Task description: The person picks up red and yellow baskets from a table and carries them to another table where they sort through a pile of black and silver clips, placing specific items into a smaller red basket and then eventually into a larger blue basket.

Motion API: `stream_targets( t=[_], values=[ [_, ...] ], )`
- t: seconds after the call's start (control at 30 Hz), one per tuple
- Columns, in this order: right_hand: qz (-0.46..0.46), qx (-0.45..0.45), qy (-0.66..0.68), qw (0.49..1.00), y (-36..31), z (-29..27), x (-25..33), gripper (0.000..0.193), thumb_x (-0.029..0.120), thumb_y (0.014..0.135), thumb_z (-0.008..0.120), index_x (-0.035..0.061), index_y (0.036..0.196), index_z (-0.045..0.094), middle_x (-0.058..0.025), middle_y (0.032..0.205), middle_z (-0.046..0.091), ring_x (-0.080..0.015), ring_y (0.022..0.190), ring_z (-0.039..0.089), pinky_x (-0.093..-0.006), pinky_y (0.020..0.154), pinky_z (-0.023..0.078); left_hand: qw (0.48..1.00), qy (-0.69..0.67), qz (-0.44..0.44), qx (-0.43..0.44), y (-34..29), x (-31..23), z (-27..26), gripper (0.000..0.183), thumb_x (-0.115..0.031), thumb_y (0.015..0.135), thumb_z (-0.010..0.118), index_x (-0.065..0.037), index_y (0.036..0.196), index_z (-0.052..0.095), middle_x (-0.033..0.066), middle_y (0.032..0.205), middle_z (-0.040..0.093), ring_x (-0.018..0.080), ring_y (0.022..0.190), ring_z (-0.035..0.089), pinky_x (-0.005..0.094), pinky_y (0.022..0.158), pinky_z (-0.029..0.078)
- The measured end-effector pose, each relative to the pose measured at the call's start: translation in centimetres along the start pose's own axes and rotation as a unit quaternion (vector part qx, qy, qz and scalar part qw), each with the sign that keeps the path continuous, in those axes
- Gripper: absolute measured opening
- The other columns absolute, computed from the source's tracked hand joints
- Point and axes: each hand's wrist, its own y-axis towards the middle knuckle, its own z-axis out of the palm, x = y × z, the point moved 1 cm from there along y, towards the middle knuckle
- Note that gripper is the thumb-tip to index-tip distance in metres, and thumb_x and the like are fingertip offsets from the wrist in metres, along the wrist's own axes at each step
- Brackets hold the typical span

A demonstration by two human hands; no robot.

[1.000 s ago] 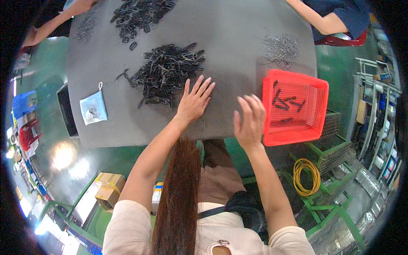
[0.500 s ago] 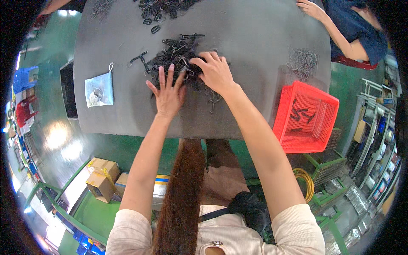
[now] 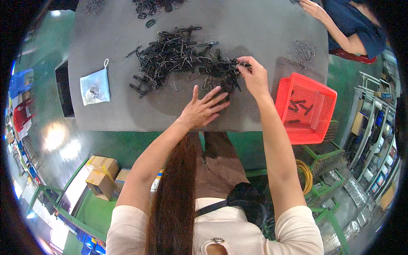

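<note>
While the right hand (image 3: 256, 78) sits at the right end of the pile (image 3: 163, 57), its thumb and fingers are narrow, right at the black parts; can't tell if one is actually pinched, tips blend into the clutter. Other side, the left hand (image 3: 203, 111) is wide: fingers spread, palm down, nothing in it. Contact with the table (image 3: 127, 117) isn't clear. My guess: spread like that, it leaves the pile clear for the right. Pile is probably placed mid-reach so either hand gets to it; it thins out toward the right fingers, likely so parts overlap less there. The basket (image 3: 284, 102) is just right of the right wrist, presumably for a short reach; a few black pieces (image 3: 293, 106) lie inside. The hook heap (image 3: 302, 55) is ahead and right of the right fingers, apart from the pile, maybe to avoid mixing. The pouch (image 3: 95, 87) is well left of the left fingers, probably parked out of the way. Position check: bulk of the pile is left of the right fingertips, ahead and left of the left ones. Loose hooks (image 3: 208, 83) lie just beyond the left fingertips.
</note>
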Motion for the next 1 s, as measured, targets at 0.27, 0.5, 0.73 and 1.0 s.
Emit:
stream_targets(
  t=[0.27, 0.5, 0.73, 1.0],
  values=[
    [0.145, 0.052, 0.345, 0.926, -2.0, -3.7, -2.3, 0.016, 0.004, 0.079, 0.051, 0.0051, 0.095, 0.056, -0.0076, 0.091, 0.059, -0.0165, 0.080, 0.058, -0.0263, 0.065, 0.048, 0.955, 0.198, -0.212, -0.063, -1.1, 6.3, -3.7, 0.037, -0.021, 0.081, 0.050, -0.016, 0.117, 0.046, -0.0005, 0.125, 0.040, 0.0192, 0.124, 0.027, 0.0622, 0.095, 0.005],
    [-0.050, -0.052, -0.239, 0.968, 0.2, 0.7, -0.4, 0.043, 0.026, 0.064, 0.069, 0.0096, 0.100, 0.054, -0.0116, 0.099, 0.052, -0.0296, 0.096, 0.047, -0.0372, 0.082, 0.041, 0.954, 0.043, -0.188, -0.230, 7.0, 8.5, -5.7, 0.027, -0.018, 0.078, 0.054, -0.009, 0.104, 0.053, 0.0063, 0.104, 0.051, 0.0245, 0.101, 0.046, 0.0367, 0.087, 0.037],
    [-0.045, -0.023, -0.123, 0.991, 1.7, 3.6, 0.3, 0.032, 0.014, 0.065, 0.068, 0.0053, 0.093, 0.058, -0.0113, 0.086, 0.059, -0.0257, 0.079, 0.057, -0.0329, 0.069, 0.047, 0.966, -0.035, -0.211, -0.145, 10.8, 12.8, -5.2, 0.019, -0.019, 0.079, 0.051, -0.008, 0.093, 0.058, 0.0125, 0.086, 0.055, 0.0330, 0.080, 0.053, 0.0382, 0.068, 0.044],
    [0.114, 0.025, 0.246, 0.962, 1.3, -1.7, -1.5, 0.013, 0.005, 0.070, 0.063, 0.0016, 0.083, 0.063, -0.0056, 0.077, 0.063, -0.0109, 0.073, 0.059, -0.0238, 0.066, 0.047, 0.667, -0.671, -0.324, -0.009, 8.3, 12.1, -10.4, 0.023, -0.019, 0.085, 0.049, -0.003, 0.101, 0.048, 0.0115, 0.100, 0.059, 0.0220, 0.088, 0.059, 0.0318, 0.077, 0.046]
  ],
)
